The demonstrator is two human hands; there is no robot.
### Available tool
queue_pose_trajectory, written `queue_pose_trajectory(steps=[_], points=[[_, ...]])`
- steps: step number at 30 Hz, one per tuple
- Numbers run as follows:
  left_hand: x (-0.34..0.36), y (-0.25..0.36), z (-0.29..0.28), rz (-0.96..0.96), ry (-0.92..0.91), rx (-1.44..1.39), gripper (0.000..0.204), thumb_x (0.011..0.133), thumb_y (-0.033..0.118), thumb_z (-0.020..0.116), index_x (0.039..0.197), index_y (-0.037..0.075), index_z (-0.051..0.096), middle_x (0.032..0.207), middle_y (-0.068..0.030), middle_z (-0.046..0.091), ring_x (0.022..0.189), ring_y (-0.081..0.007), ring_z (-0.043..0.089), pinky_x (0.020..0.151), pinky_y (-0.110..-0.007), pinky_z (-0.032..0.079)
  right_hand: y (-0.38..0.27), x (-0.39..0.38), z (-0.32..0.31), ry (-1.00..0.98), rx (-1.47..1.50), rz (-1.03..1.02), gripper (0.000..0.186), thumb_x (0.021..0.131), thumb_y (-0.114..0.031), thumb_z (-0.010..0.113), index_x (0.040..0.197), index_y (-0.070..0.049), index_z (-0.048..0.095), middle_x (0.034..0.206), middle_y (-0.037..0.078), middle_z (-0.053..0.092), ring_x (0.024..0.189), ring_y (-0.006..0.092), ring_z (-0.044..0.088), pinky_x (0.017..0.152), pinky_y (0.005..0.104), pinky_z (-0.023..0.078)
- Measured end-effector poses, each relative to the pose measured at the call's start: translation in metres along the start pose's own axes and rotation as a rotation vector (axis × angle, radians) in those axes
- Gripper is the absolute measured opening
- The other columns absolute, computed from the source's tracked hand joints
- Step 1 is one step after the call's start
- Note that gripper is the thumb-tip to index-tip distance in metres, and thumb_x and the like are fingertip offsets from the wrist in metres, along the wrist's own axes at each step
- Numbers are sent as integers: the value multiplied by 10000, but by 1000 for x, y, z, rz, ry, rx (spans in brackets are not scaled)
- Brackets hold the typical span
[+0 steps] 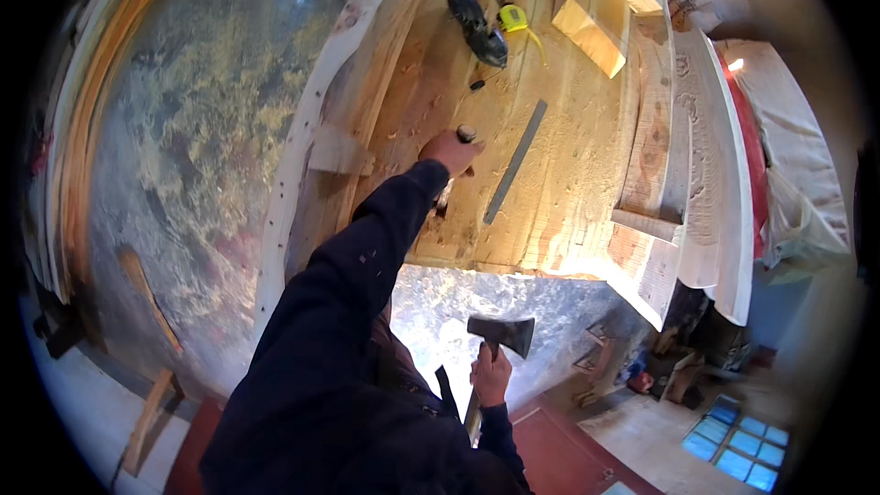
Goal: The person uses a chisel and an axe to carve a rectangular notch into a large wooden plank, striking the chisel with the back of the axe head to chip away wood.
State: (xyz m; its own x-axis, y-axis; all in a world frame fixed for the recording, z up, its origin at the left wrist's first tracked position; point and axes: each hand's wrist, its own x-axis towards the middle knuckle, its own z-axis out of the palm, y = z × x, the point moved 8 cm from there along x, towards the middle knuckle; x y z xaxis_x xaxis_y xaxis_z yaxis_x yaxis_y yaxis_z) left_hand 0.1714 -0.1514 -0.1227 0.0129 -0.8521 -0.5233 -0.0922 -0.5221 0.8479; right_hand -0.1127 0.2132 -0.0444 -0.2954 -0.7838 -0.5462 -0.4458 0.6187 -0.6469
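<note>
My left hand (449, 154) is closed around a chisel (466, 134) above the wooden boards (559, 192); the round end of its handle pokes out of my fist. The tool's lower part shows below the hand, near a dark notch in the wood. Closer to my body, my right hand (492, 376) grips the haft of a hatchet (502, 333), its dark head just above my fingers. A flat grey metal strip (515, 162) lies on the boards to the right of my left hand.
Farther up the boards lie a glossy black object (478, 32), a yellow tape measure (513, 17) and a small dark piece (477, 85). Wooden side pieces (651, 128) rise on the right. A pale wavy-edged board (307, 119) runs along the left. Wood blocks (596, 32) stand at the far right.
</note>
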Motion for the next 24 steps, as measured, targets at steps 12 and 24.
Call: queue_pose_trajectory(steps=[12, 24], points=[[-78, 50, -62, 38, -58, -509, 392, 950, 448, 732, 851, 103, 574, 625, 2, 536, 433, -96, 468, 360, -265, 341, 73, -24, 11, -74, 135, 319, 359, 1020, -364, 609, 840, -58, 559, 579, 26, 528, 407, 114, 505, 367, 290, 405], [-105, 30, -34, 378, 173, -734, 281, 946, 130, 762, 769, 133, 544, 659, 61, 498, 574, -50, 450, 524, -241, 339, 65, -30, 31, -88, -285, -84, 414, 998, -391, 609, 816, -21, 647, 631, 121, 640, 514, 244, 640, 513, 381, 487]])
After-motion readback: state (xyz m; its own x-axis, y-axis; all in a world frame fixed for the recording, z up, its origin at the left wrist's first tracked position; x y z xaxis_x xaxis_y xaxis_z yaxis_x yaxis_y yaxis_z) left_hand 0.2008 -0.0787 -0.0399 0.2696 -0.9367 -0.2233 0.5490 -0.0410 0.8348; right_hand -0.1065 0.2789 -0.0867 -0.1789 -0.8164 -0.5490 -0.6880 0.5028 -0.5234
